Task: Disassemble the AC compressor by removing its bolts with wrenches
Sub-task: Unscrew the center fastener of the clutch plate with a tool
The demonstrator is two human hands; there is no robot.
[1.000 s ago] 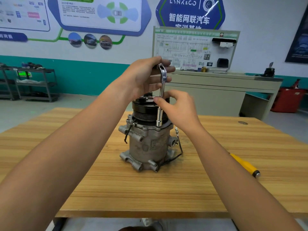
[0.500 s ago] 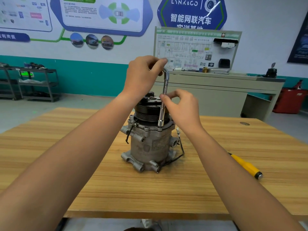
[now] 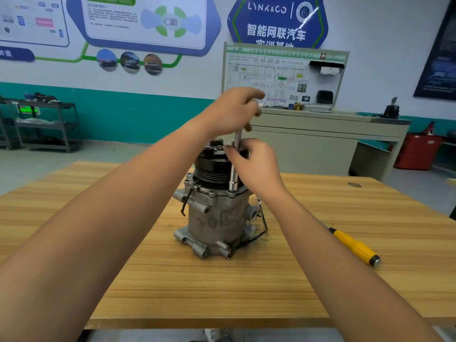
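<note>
Hands first: my left hand (image 3: 232, 112) grips the thin silver wrench (image 3: 233, 178) at its top, my right hand (image 3: 256, 166) pinches its stem, and I should keep it straight on the grey metal compressor (image 3: 217, 218) on the wooden table (image 3: 148, 280).

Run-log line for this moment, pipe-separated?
wrench: upright, socket on compressor bolt | left hand: grips its top | right hand: pinches shaft | yellow screwdriver: on table, untouched

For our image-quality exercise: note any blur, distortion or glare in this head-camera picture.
Head view: left hand motion-blurred atop the wrench; compressor sharp; forearms stretched wide toward the bottom corners by the lens; a glare streak crosses the blue sign.
</note>
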